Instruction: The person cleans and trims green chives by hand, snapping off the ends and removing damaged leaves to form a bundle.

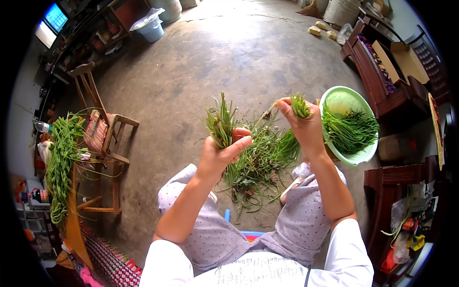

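My left hand (217,155) is closed around a bunch of green stalks (221,125), cut or root ends pointing up. My right hand (306,125) grips another bunch of thin green stalks (300,106), pale ends up, its leafy part hanging below the hand. Between the right thumb and fingertips a thin, pale withered strand is pinched, trailing down to the left. Beneath both hands a loose heap of greens and withered leaves (256,158) lies on the floor. Beside my right forearm sits a light green plastic basket (340,98) holding long dark green stalks (351,131).
At left, a wooden chair (98,117) stands near long vines of greens (62,162) draped over a wooden surface. A blue bucket (153,31) is at the far left. Dark wooden furniture (366,71) with an open cardboard box (409,62) lines the right side.
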